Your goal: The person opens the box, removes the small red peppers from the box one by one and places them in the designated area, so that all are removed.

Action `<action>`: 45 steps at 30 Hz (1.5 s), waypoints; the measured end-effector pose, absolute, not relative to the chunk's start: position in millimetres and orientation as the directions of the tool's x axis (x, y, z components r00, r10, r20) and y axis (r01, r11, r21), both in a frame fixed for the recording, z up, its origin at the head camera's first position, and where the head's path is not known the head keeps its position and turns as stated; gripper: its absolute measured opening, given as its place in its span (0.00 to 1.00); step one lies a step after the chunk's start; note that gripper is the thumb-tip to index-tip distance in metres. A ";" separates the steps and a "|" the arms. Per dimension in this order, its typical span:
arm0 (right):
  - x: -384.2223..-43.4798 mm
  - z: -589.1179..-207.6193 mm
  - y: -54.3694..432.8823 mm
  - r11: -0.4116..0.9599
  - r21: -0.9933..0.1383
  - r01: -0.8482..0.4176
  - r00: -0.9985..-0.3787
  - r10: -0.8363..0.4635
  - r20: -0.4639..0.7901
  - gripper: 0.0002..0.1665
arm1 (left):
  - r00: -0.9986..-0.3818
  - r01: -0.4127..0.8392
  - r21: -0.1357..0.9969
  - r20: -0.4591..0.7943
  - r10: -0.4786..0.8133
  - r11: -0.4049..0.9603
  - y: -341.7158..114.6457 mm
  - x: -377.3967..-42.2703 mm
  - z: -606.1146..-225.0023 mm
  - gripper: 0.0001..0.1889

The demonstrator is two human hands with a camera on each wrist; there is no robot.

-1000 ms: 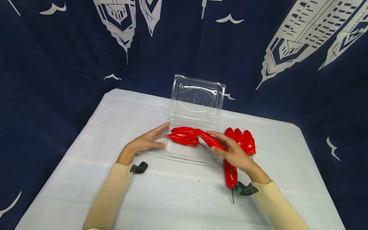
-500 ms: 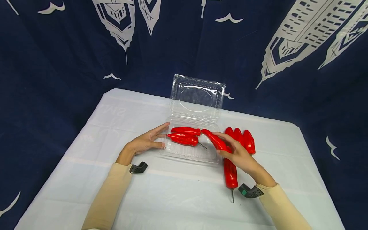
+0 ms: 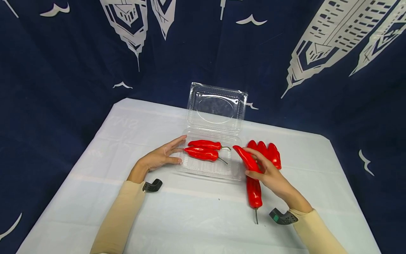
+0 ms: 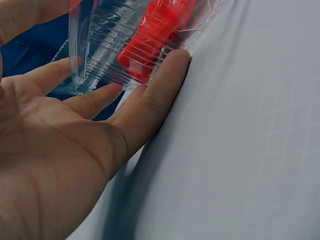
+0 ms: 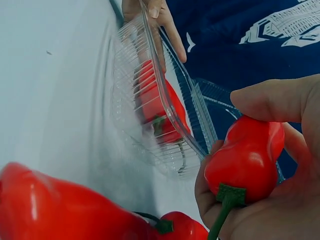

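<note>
My right hand (image 3: 269, 173) grips a red chili pepper (image 3: 245, 157) between thumb and fingers, its tip toward the right edge of the clear plastic clamshell box (image 3: 212, 170). In the right wrist view the held pepper's green stem (image 5: 227, 212) points back toward the wrist. Two more red peppers lie side by side in the box, an upper pepper (image 3: 204, 144) and a lower pepper (image 3: 201, 154), stems to the right. My left hand (image 3: 160, 157) spreads its fairly straight fingers at the box's left side; in the left wrist view a fingertip (image 4: 179, 57) lies against the ribbed wall.
The box's clear lid (image 3: 219, 104) stands raised at the back. Right of the box lie several red peppers (image 3: 274, 157) in a cluster, and another red pepper (image 3: 254, 194) lies below the held one. Dark blue patterned cloth (image 3: 177, 67) hangs behind the white table (image 3: 190, 218).
My right hand has moved right and slightly nearer with its pepper, from above the box to its right edge. The upper pepper's stem now shows. My left hand has stayed put.
</note>
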State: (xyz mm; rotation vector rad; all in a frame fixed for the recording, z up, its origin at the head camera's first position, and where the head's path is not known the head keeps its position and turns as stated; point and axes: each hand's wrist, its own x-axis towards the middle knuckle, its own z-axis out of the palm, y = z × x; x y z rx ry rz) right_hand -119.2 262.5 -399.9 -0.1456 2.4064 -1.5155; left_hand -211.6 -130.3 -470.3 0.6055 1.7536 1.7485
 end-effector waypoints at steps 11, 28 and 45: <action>-108.1 -404.2 278.7 0.415 -0.904 0.104 -0.950 -0.228 -0.214 0.47 | -0.729 -0.083 0.996 -0.079 0.680 0.028 -130.9 -210.2 -471.0 0.49; -85.5 -410.9 296.8 0.427 -0.901 0.075 -0.954 -0.233 -0.190 0.47 | -0.737 -0.095 0.994 -0.106 0.667 0.053 -130.4 -209.9 -470.3 0.49; -72.4 -420.7 308.3 0.448 -0.876 0.179 -0.960 -0.114 -0.254 0.34 | -0.733 -0.090 0.995 -0.094 0.673 0.041 -130.8 -210.3 -470.1 0.49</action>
